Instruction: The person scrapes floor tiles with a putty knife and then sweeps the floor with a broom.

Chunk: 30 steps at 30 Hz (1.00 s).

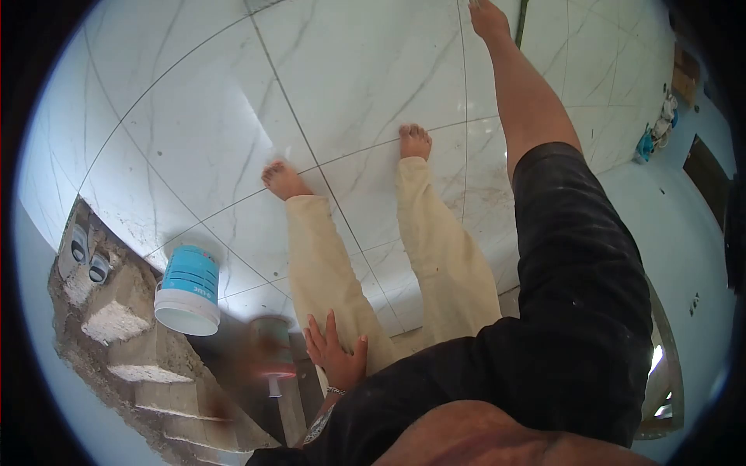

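Note:
My left hand [338, 359] rests on the left thigh of my beige trousers [334, 272], fingers spread and thumb apart, with a bracelet at the wrist. It holds nothing. My right arm, in a black sleeve [571, 233], stretches forward over the white marbled tiles [373, 70]. At the top edge of the view is my right hand [489, 22], partly cut off. Its fingers are mostly out of view, and whatever they hold or touch cannot be made out. A dark narrow strip [522, 19] lies just right of that hand.
A blue and white bucket [190, 283] stands at left beside rough concrete steps [151, 361]. Two cup-like items [99, 268] sit on the upper step. A blurred container with a red band [273, 369] is near my left hand. Bags [660, 128] lie far right.

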Motion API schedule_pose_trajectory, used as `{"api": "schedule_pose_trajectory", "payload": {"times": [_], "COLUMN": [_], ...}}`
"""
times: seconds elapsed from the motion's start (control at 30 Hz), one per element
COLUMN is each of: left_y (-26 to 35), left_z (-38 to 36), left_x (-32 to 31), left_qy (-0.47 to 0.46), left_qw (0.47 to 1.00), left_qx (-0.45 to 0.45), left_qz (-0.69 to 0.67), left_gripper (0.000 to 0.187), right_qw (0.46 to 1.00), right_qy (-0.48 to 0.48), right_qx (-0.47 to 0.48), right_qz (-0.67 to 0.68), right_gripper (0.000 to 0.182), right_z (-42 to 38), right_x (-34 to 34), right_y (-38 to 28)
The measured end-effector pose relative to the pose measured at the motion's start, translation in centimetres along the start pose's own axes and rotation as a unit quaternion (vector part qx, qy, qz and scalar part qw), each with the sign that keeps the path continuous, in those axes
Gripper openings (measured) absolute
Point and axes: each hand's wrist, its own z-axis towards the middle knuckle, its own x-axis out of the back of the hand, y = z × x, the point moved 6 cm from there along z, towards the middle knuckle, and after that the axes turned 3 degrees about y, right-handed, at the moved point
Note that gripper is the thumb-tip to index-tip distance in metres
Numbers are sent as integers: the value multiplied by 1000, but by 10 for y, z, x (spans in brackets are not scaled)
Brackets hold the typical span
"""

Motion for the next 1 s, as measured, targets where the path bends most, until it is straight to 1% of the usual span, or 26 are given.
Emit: {"api": "schedule_pose_trajectory", "payload": {"times": [0.03, 0.07, 0.1, 0.17, 0.23, 0.27, 0.3, 0.37, 0.43, 0.5, 0.57, 0.63, 0.73, 0.8, 0.83, 0.9, 0.93, 1.0], "left_y": [7, 14, 20, 34, 52, 60, 68, 82, 89, 93, 92, 92, 105, 111, 114, 109, 100, 82], "left_z": [1, 1, -2, -2, -2, -2, -5, -7, -8, -12, -14, -20, -23, -26, -24, -25, -23, -23], "left_x": [-10, -20, -30, -53, -70, -77, -85, -96, -104, -105, -107, -105, -111, -110, -107, -95, -91, -85], "left_qy": [-4, -8, -13, -18, -17, -23, -30, -35, -40, -32, -21, -17, -10, -8, -5, -2, 2, 33], "left_qw": [1000, 1000, 1000, 999, 999, 998, 998, 997, 996, 997, 998, 999, 999, 993, 994, 981, 981, 994], "left_qx": [2, 12, 23, 24, 23, 27, 32, 34, 36, 25, 21, 17, 3, 3, 5, 30, 29, -10], "left_qz": [8, 8, 9, 27, 39, 46, 51, 61, 70, 62, 56, 47, 49, 115, 113, 190, 193, 105], "left_gripper": [83, 83, 83, 83, 83, 82, 81, 81, 80, 80, 80, 81, 82, 83, 83, 83, 83, 82], "right_qw": [983, 932, 935, 961, 981, 998, 995, 996, 990, 983, 970, 947, 944, 978, 981, 984, 984, 983], "right_qy": [82, 158, 149, 137, 97, 42, -15, -28, -79, -115, -192, -285, -300, -165, -149, -136, -134, -133], "right_qx": [110, 216, 210, 167, 132, 51, -28, -33, -66, -82, -119, -137, -127, -98, -88, -79, -82, -91], "right_qz": [-125, -246, -245, -174, -101, -6, 89, 84, 96, 120, 91, 62, 39, 87, 85, 87, 87, 88], "right_gripper": [49, 51, 51, 54, 57, 52, 49, 50, 52, 56, 58, 59, 54, 53, 53, 53, 53, 52], "right_z": [10, 3, -13, -34, -75, -101, -134, -191, -247, -325, -411, -476, -478, -410, -372, -328, -314, -322], "right_x": [-19, -34, -40, -42, -54, -34, -13, -22, -24, -30, -34, -30, -8, 14, 11, 1, -5, -16], "right_y": [7, 12, 20, 29, 45, 41, 38, 56, 74, 100, 134, 154, 157, 136, 129, 121, 116, 109]}}
